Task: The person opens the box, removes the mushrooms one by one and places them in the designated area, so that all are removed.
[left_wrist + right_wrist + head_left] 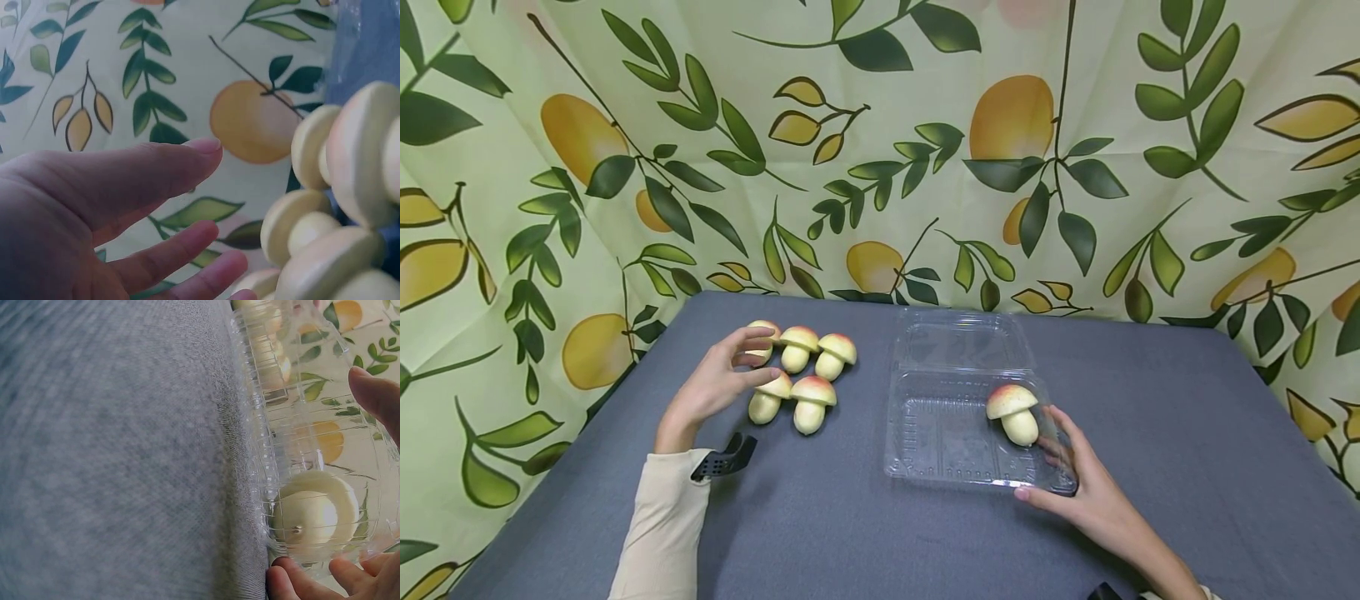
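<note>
My left hand (715, 383) hovers with fingers apart at the left edge of a group of several toy-like mushrooms (810, 393), pale with red-tinged caps. In the left wrist view its thumb and fingers (169, 165) hold nothing, with mushrooms (359, 150) off to the right. My right hand (1086, 467) grips the near right corner of a clear plastic clamshell box (925, 429), thumb at the front rim and fingers along the right side. One mushroom (1012, 410) lies in the box's right part, near those fingers; the right wrist view shows this mushroom (309, 515) through the clear wall.
The box's hinged lid (962, 342) lies folded back toward the rear of the grey-blue cloth-covered table (820, 517). A curtain (880, 108) printed with fruit and leaves hangs behind and at both sides. My left wrist wears a black band (725, 458).
</note>
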### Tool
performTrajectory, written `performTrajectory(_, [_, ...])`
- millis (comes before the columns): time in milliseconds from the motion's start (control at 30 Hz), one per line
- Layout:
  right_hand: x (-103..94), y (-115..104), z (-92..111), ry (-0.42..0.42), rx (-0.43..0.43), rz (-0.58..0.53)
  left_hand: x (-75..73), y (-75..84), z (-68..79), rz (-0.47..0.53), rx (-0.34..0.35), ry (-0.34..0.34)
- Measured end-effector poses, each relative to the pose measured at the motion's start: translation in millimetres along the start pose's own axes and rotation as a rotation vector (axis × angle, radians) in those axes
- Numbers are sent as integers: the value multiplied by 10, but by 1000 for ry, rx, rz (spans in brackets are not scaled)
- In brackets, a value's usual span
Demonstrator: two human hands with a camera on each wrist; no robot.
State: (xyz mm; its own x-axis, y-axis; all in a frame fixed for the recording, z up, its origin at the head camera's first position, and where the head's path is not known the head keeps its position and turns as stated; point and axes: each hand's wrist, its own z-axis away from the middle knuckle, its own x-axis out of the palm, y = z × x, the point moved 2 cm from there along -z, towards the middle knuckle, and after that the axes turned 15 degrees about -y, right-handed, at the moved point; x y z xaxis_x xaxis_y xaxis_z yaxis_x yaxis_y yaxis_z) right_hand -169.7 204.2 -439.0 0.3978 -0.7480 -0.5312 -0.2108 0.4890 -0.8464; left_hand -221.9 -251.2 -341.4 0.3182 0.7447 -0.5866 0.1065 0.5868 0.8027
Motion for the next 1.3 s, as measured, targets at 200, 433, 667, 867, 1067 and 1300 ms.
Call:
performTrajectory(200, [4,6,9,2,14,-4,79,102,-51,15,41,-18])
performTrajectory(433, [1,0,12,-2,25,-4,166,160,-97,44,63,-13])
performTrajectory(667, [4,-6,16,-1,18,-8,281,205,-170,62,109,-6])
performTrajectory(867, [-5,-12,20,-1,23,-1,404,270,-219,107,148,-15])
performTrajectory(1067, [-6,-9,19,2,32,4,559,334,-276,79,176,-37])
performTrajectory(1300, [-6,-9,15,1,42,8,743,379,-347,90,189,-66])
